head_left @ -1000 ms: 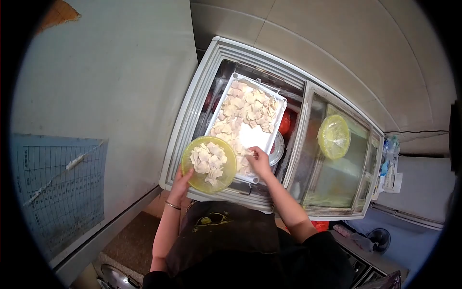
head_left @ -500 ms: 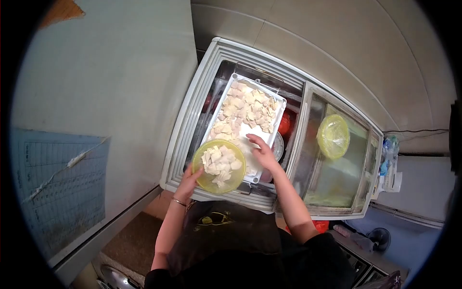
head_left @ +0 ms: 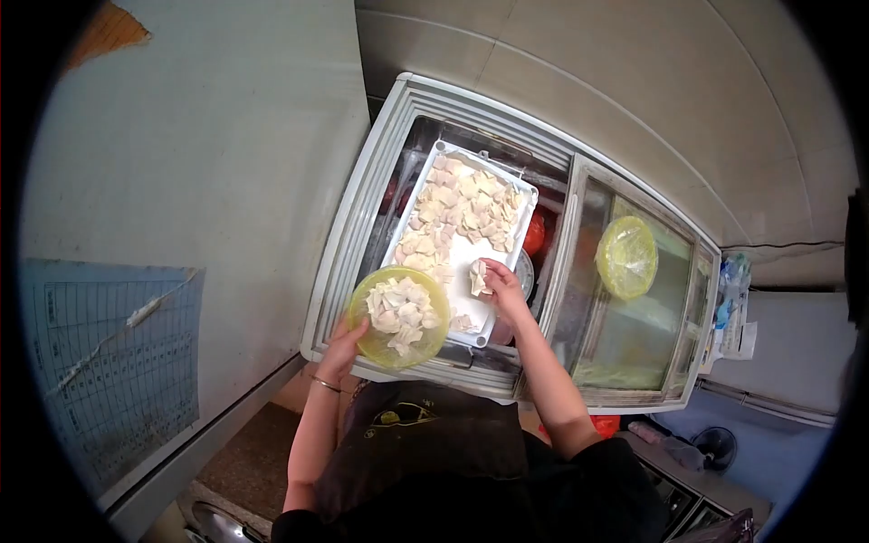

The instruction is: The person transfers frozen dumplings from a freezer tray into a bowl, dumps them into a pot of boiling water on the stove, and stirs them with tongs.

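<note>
In the head view my left hand (head_left: pixel 342 347) grips the left side of a translucent yellow bowl (head_left: pixel 369 337), which holds a heap of pale folded wontons (head_left: pixel 401 312). My right hand (head_left: pixel 502 288) is closed on a few wontons (head_left: pixel 478 278) just over the lower right part of a white tray (head_left: pixel 465 249). More wontons (head_left: pixel 471 204) cover the far part of that tray, with a strip down its left side. A small group of wontons (head_left: pixel 463 323) lies by its near edge. The bowl overlaps the tray's near left corner.
The tray sits in the opening of a chest freezer (head_left: pixel 362 195). Red bags (head_left: pixel 534 233) lie inside, right of the tray. A second yellow bowl (head_left: pixel 626 258), lined with plastic, stands on the glass lid. A tall pale panel with a blue chart (head_left: pixel 127 353) rises on the left.
My right hand, empty with fingers spread over the tray before, now pinches a few wontons and sits slightly lower. The bowl in my left hand has shifted a little left.
</note>
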Tool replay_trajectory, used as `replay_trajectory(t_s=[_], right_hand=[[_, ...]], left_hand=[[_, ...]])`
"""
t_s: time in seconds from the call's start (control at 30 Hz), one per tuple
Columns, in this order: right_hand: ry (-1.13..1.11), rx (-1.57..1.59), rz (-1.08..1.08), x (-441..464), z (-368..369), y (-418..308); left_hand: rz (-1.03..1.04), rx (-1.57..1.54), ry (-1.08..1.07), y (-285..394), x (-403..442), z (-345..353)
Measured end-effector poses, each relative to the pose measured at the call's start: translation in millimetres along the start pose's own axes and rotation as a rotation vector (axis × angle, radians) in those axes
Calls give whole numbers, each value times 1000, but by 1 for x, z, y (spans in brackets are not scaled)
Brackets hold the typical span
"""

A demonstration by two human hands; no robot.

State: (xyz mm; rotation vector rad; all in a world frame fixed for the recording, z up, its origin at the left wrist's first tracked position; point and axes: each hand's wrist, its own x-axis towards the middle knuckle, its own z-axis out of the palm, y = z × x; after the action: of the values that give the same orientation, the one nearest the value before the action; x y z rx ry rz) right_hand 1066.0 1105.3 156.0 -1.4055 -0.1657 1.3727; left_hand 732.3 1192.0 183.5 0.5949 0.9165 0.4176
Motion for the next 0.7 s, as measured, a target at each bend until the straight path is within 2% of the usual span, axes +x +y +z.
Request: replay_trajectory(t_s=[0.03,0.07,0.13,0.17,0.2,0.27,0.3,0.33,0.4,0.47,0.53,0.57,0.67,0.7], right_hand=[[-87,-84,-89,-7,5,-6],[-93,-83,-83,-20,18,-20],[-401,-244,-81,-44,45,-49],[-361,-383,-219,-36,43,-45],[-351,-381,-222,-24,38,-34],[-42,-651,-238,4,31,-6],[34,-910,-381,6,35,6],[39,-909,-381,7,39,18],[-35,-1227,-783,7,50,31],[-18,-1111,-731,9,54,37],[93,-1028,-450,17,42,44],[112,-865,-436,15,39,39],[175,-777,-460,8,40,30],[177,-985,-669,4,46,27]], left_hand=[[-20,4,-3,-3,2,2],[-20,3,5,-4,3,5],[0,49,-18,-7,7,8],[-15,29,-19,-11,10,4],[-18,33,-28,-10,9,3],[-11,25,-32,-6,5,0],[-13,26,-39,-4,2,-4],[-30,-15,-30,-2,-2,-9],[-41,-54,-19,3,-10,-14],[-5,-7,28,10,-16,-17],[11,-10,30,13,-18,-20],[24,-25,61,14,-19,-19],[41,-41,88,12,-22,-20],[53,-35,76,13,-20,-19]])
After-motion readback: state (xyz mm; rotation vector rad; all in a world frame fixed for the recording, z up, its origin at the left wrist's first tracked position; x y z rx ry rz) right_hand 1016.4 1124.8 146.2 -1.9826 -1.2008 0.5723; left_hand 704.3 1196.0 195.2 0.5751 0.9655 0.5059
